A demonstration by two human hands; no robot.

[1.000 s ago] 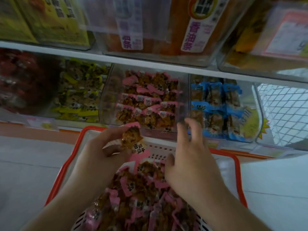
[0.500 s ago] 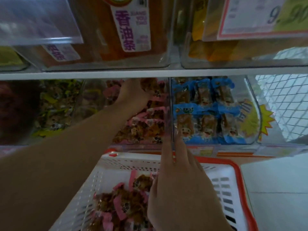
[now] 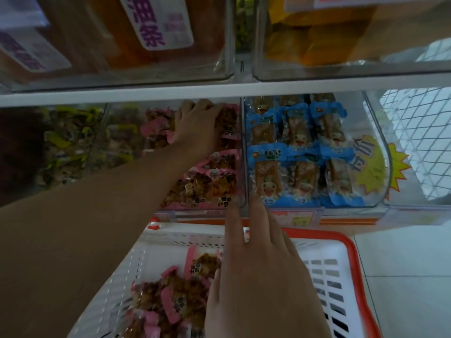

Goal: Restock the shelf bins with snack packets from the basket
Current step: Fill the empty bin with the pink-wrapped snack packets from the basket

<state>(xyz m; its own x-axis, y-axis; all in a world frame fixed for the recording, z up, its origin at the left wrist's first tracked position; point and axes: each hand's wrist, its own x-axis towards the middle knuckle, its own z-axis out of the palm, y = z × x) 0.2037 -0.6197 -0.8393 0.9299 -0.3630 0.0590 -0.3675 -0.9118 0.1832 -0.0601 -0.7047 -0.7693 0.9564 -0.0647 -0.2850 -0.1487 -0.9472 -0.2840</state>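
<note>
My left hand (image 3: pixel 195 128) lies deep in the clear plastic bin (image 3: pixel 240 167) (grip unclear); pink-edged snack packets (image 3: pixel 170 301) sit in the white basket (image 3: pixel 324 276) directly beneath my open right hand (image 3: pixel 256 276), which is nearer.

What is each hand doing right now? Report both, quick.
Left hand: reaching deep in the clear plastic bin of pink-edged snack packets; grip cannot be told.
Right hand: open, fingers straight, fingertips at that bin's front.
</note>
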